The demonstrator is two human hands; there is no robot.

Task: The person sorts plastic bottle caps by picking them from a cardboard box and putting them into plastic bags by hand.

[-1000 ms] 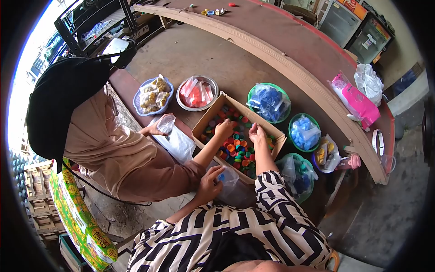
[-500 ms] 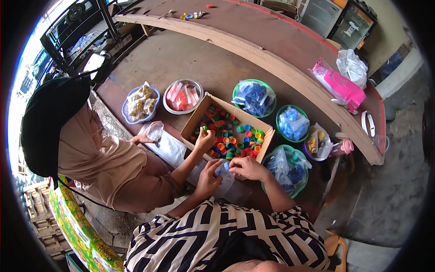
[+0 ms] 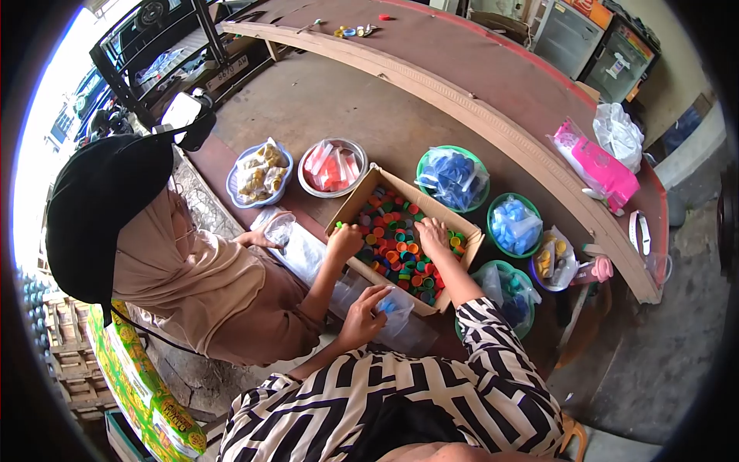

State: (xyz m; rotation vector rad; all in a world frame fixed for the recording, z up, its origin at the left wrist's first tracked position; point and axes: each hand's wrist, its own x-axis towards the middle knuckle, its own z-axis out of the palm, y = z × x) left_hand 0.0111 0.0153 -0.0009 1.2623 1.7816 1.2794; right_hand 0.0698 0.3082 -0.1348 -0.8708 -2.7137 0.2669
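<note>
A cardboard box [image 3: 453, 299] holds many loose bottle caps [image 3: 398, 246] in red, orange, green and blue. My right hand [image 3: 433, 235] reaches into it, fingers apart and bent down over the caps, with nothing seen in its grip. Below the box's near edge, my left hand [image 3: 362, 317] is closed on a clear plastic bag [image 3: 399, 311] with blue caps inside. At my left, a co-worker's hand [image 3: 344, 242] holds a bright green cap at the box's left side. The co-worker's other hand [image 3: 260, 229] holds another clear bag [image 3: 280, 229].
Around the box stand basins of bagged caps: a green basin [image 3: 486, 191] with dark blue ones, a steel bowl [image 3: 364, 171] with red ones, and several more. A long wooden strip [image 3: 462, 100] crosses the table. A pink package [image 3: 596, 169] lies at the right.
My right hand has left the bag, where it held a blue cap, and moved up into the box. The co-worker's cap hand has shifted to the box's left edge. The view has shifted slightly.
</note>
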